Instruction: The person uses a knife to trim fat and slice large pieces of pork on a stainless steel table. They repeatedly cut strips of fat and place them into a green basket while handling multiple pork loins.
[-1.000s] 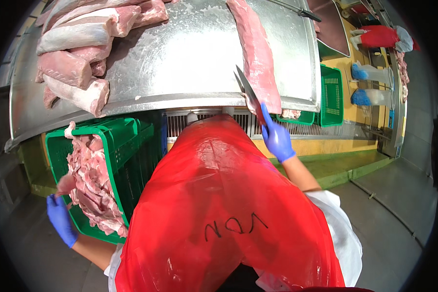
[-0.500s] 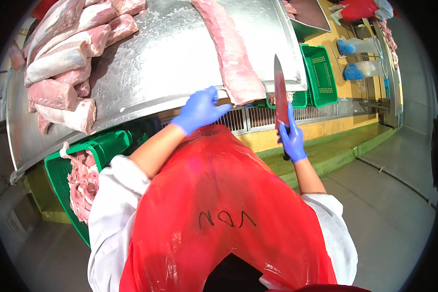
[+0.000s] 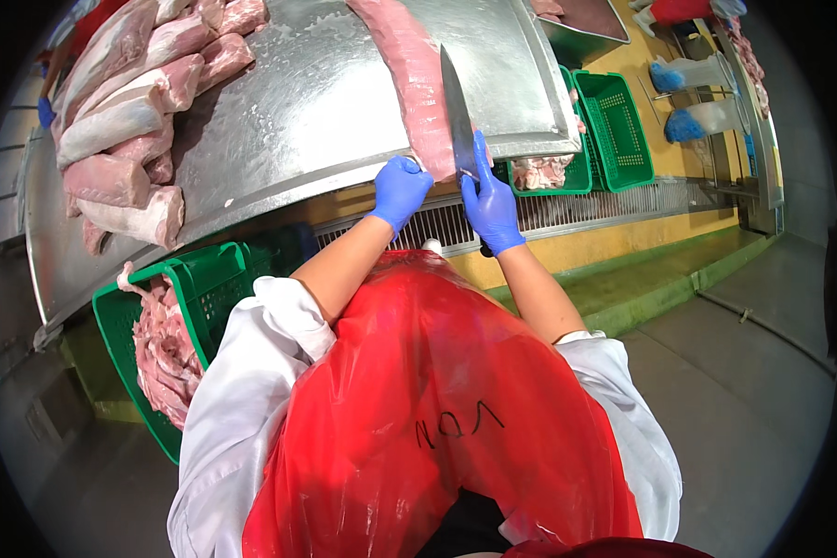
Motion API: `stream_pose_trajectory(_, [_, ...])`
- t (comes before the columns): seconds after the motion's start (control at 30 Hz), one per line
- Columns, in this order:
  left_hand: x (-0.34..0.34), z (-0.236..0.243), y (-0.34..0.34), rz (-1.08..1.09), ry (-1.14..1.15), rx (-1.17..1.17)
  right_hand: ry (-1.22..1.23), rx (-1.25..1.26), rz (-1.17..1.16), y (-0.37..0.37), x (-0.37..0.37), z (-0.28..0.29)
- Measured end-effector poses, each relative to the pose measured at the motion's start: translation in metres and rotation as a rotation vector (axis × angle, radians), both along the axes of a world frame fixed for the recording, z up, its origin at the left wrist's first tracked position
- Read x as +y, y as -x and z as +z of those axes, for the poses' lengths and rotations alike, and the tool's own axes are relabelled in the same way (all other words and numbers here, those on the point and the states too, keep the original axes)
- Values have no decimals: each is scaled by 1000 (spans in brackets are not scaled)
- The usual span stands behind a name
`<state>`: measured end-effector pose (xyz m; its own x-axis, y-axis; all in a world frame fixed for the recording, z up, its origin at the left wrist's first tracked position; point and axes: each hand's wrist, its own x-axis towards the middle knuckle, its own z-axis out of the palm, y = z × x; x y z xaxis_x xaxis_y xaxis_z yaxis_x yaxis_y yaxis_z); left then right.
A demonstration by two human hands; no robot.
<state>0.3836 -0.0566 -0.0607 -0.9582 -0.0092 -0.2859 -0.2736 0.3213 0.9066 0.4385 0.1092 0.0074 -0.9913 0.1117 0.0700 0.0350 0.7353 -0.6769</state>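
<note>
A long strip of pale pink meat, which looks like pork loin [image 3: 409, 84], lies lengthwise on the metal table [image 3: 298, 121]. Its near end reaches the table's front edge. My left hand [image 3: 402, 192], in a blue glove, is closed at the loin's left edge by that near end; its fingertips are partly hidden. In my right hand [image 3: 491, 206], also gloved in blue, is a long kitchen knife [image 3: 457, 116], its handle mostly covered by my fingers. The blade points away from me, over or along the loin's right edge; I cannot tell whether it touches.
Thick meat pieces [image 3: 121, 130] are piled at the table's left. A green crate of meat trimmings [image 3: 195, 298] stands below on the left. More green crates [image 3: 623, 130] are at the right, beside a metal bin [image 3: 581, 37]. Another person's blue-gloved hand [image 3: 46, 112] shows far left.
My right hand has brought the knife left to the loin's right edge. My left hand has moved right and closed. The loin now appears slightly further left.
</note>
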Motion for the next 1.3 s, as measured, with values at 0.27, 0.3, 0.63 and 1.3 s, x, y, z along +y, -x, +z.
stream_pose_trajectory(0.27, [-2,-10,10,-27,-305,-133,-81,-33,-5,9,-9,5])
stream_pose_trajectory(0.3, [-2,-7,9,-35,-329,-142,-84,-32,4,8,-10,7])
stream_pose_trajectory(0.63, [-3,3,-3,-62,-392,-192,-348,-138,241,-41,-13,12])
stream_pose_trajectory(1.3, [-41,105,-12,205,-846,-544,-283,-42,320,7,-28,1])
